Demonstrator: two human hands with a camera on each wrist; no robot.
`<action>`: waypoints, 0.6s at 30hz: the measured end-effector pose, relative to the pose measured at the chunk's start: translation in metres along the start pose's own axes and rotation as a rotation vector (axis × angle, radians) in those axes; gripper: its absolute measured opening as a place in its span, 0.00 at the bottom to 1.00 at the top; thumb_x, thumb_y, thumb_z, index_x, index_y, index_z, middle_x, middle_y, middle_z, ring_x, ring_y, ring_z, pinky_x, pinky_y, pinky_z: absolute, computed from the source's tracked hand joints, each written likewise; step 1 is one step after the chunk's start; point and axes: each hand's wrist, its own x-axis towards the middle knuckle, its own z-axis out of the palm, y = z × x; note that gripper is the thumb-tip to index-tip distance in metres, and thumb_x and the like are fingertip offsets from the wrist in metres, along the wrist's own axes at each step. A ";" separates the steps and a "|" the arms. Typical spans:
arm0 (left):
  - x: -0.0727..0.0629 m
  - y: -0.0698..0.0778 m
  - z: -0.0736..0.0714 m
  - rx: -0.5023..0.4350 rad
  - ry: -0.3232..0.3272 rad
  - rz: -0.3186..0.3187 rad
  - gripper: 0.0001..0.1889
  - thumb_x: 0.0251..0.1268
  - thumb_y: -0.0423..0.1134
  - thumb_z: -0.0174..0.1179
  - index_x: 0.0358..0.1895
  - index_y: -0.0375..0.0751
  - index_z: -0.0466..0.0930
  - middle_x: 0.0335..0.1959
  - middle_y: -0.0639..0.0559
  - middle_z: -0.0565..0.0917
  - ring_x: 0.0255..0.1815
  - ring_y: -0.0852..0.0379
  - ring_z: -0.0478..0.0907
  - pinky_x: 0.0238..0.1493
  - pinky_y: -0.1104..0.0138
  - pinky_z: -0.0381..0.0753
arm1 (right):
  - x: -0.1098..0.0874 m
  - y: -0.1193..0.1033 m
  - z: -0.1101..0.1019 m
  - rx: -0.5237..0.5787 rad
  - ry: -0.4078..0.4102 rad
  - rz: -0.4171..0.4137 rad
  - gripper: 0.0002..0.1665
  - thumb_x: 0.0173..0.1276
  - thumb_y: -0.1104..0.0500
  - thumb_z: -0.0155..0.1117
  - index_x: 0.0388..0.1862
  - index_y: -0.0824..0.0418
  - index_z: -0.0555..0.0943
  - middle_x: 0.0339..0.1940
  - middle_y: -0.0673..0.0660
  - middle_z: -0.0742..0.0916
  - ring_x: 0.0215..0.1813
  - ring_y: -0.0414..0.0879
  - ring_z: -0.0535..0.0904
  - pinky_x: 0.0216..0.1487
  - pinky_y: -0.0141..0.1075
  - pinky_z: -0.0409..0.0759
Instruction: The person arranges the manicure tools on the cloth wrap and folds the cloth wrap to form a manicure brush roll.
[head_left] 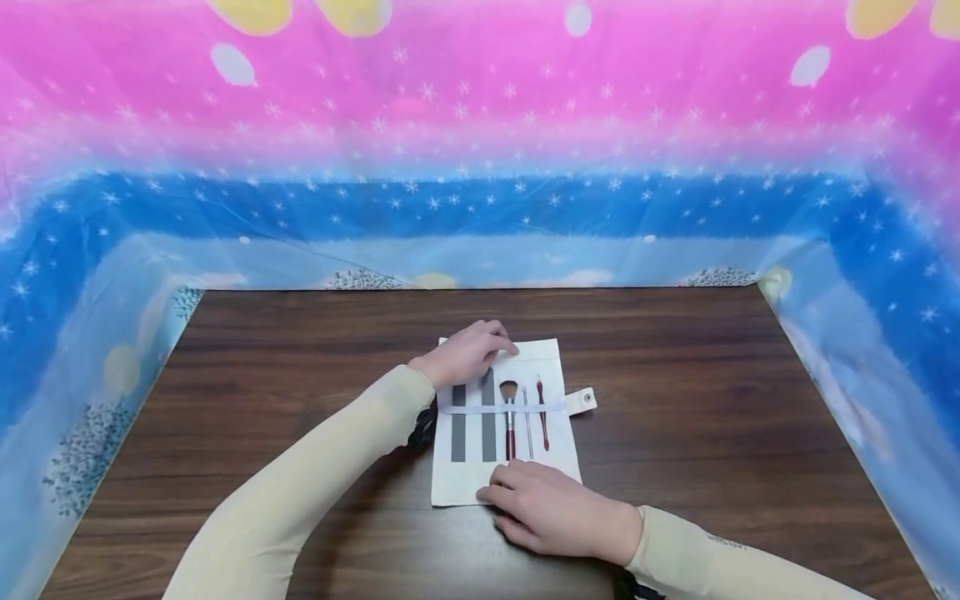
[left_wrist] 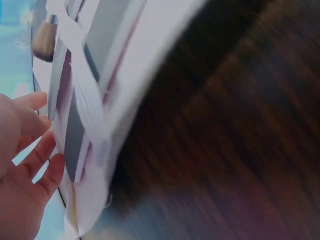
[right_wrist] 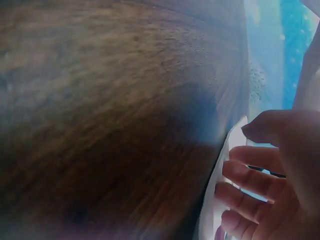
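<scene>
A white fabric tool roll (head_left: 465,487) lies spread on the table, with a pale band (head_left: 472,409) across its middle. Under the band are two flat grey strips (head_left: 458,433), a soft-bristled brush (head_left: 510,417) with a red handle, a thin metal tool (head_left: 527,421) and a slim red tool (head_left: 543,417). My left hand (head_left: 467,354) rests at the roll's far edge, its fingers loosely bent beside the grey strips (left_wrist: 75,140) in the left wrist view. My right hand (head_left: 558,508) touches the near edge, fingers relaxed along the white fabric (right_wrist: 212,200) in the right wrist view.
A short strap (head_left: 582,401) with a metal snap sticks out from the roll's right side. The dark wooden table (head_left: 712,400) extends around it. Behind and beside the table hangs a pink and blue patterned cloth (head_left: 480,150).
</scene>
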 end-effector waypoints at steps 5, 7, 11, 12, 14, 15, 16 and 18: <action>-0.005 0.000 -0.001 -0.022 -0.009 0.025 0.19 0.81 0.27 0.49 0.64 0.43 0.83 0.61 0.44 0.79 0.64 0.46 0.75 0.64 0.56 0.76 | -0.003 -0.003 0.002 -0.122 0.015 -0.014 0.13 0.71 0.56 0.66 0.53 0.51 0.86 0.40 0.46 0.82 0.40 0.42 0.76 0.42 0.35 0.76; -0.007 0.001 -0.001 -0.034 -0.015 0.022 0.19 0.81 0.26 0.49 0.65 0.42 0.83 0.62 0.44 0.78 0.65 0.46 0.75 0.64 0.56 0.76 | -0.006 -0.003 0.002 -0.169 0.025 -0.021 0.13 0.69 0.56 0.68 0.52 0.50 0.85 0.39 0.45 0.81 0.39 0.42 0.76 0.41 0.35 0.75; -0.011 0.001 -0.001 -0.010 -0.017 -0.011 0.20 0.81 0.27 0.49 0.66 0.45 0.82 0.63 0.45 0.78 0.66 0.46 0.74 0.67 0.51 0.73 | -0.013 -0.003 -0.001 -0.222 0.022 -0.017 0.15 0.66 0.55 0.69 0.51 0.48 0.85 0.38 0.44 0.81 0.39 0.43 0.74 0.39 0.35 0.73; -0.012 0.000 -0.001 0.008 -0.013 -0.016 0.20 0.81 0.28 0.50 0.66 0.46 0.82 0.63 0.45 0.78 0.66 0.46 0.75 0.68 0.50 0.72 | -0.015 -0.002 -0.003 -0.229 0.020 -0.013 0.15 0.65 0.55 0.70 0.51 0.47 0.85 0.39 0.44 0.81 0.39 0.43 0.74 0.39 0.34 0.72; -0.014 0.001 -0.001 0.040 -0.010 -0.025 0.20 0.80 0.29 0.51 0.67 0.47 0.82 0.63 0.46 0.78 0.65 0.46 0.75 0.68 0.46 0.70 | -0.021 -0.001 -0.005 -0.242 0.014 -0.005 0.16 0.64 0.55 0.70 0.52 0.46 0.85 0.39 0.44 0.81 0.39 0.43 0.73 0.40 0.34 0.71; -0.016 0.001 -0.001 0.057 -0.009 -0.028 0.20 0.80 0.30 0.51 0.67 0.48 0.82 0.63 0.47 0.78 0.64 0.46 0.75 0.67 0.45 0.70 | -0.025 -0.001 -0.007 -0.246 0.014 -0.003 0.17 0.64 0.55 0.71 0.52 0.46 0.86 0.39 0.44 0.81 0.39 0.43 0.73 0.40 0.34 0.71; -0.019 0.000 -0.002 0.069 -0.007 -0.034 0.20 0.80 0.30 0.51 0.67 0.48 0.82 0.62 0.47 0.78 0.63 0.46 0.75 0.65 0.45 0.70 | -0.027 0.001 -0.007 -0.251 0.016 -0.003 0.17 0.63 0.56 0.71 0.51 0.45 0.86 0.39 0.44 0.81 0.39 0.43 0.73 0.40 0.35 0.71; -0.026 -0.002 -0.003 0.099 0.002 -0.042 0.20 0.80 0.30 0.52 0.67 0.48 0.83 0.61 0.47 0.79 0.61 0.47 0.76 0.62 0.45 0.70 | -0.031 0.004 -0.009 -0.252 0.025 -0.007 0.18 0.61 0.56 0.72 0.51 0.44 0.86 0.39 0.44 0.81 0.39 0.43 0.73 0.41 0.35 0.71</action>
